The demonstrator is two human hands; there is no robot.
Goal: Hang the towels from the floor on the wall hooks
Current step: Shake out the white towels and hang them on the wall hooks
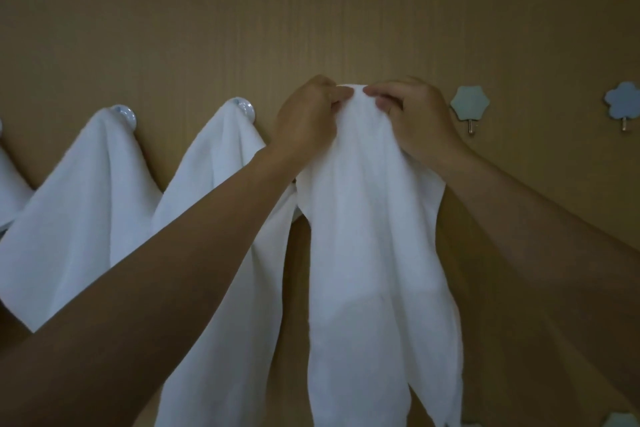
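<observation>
Tan wood-grain wall (pixel 311 10) fills the view; hooks run across it in a row.

Left hand (pixel 304 121): fingers curled, thumb and fingertips pinching the top fold of the held towel (pixel 367 218). Right hand (pixel 415 118): likewise curled, pinching the same fold from the other side; the fingertips of the two hands nearly meet at the peak of the cloth.

Held towel: white; raised close to the wall and hanging in long folds below both wrists; whether a hook sits behind its peak cannot be told.

Towels counted: four; one held; two hanging in full, the first hung towel (pixel 79 211) and the second hung towel (pixel 214 184); one edge towel (pixel 10 191) cut off at the left border.

Round hooks counted: two, white; first round hook (pixel 123 114) and second round hook (pixel 244 108), each at the top of a hung towel.

Flower hooks counted: two, blue; near flower hook (pixel 470 104) just right of the right hand, far flower hook (pixel 623 104) beyond it; each shows a small metal peg below.
</observation>
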